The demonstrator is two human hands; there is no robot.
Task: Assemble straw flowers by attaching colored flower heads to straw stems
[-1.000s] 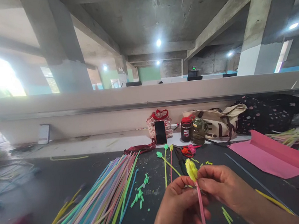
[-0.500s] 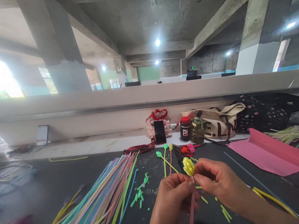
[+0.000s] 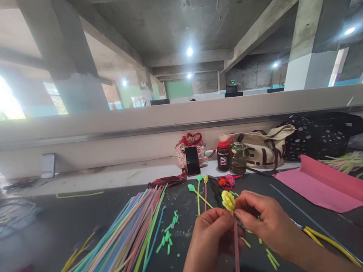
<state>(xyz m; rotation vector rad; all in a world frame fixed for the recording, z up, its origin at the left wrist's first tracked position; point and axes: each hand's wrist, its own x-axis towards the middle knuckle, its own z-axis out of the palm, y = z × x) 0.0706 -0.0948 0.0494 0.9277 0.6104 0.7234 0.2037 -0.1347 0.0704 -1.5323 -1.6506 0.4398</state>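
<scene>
Yellow fuzzy bud (image 3: 228, 200) tops a pink pipe cleaner stem (image 3: 236, 250), held upright over the dark table (image 3: 64, 224) w/ both hands. Left hand (image 3: 211, 242) and right hand (image 3: 263, 222) each pinch the stem just under the bud (fingertips nearly touching). Bundle of coloured pipe cleaners (image 3: 127, 239) lies to the left.

Pink stem (image 3: 237, 254) ran off the bottom edge. Its top was hidden between the fingers of the left hand (image 3: 211, 241) and right hand (image 3: 264, 224). Both wrists were cut off at the lower frame. Stick bundle (image 3: 115, 245) was cropped at lower left. Clutter at far left was blurred. Jar (image 3: 223, 156) label was too small to read.
</scene>
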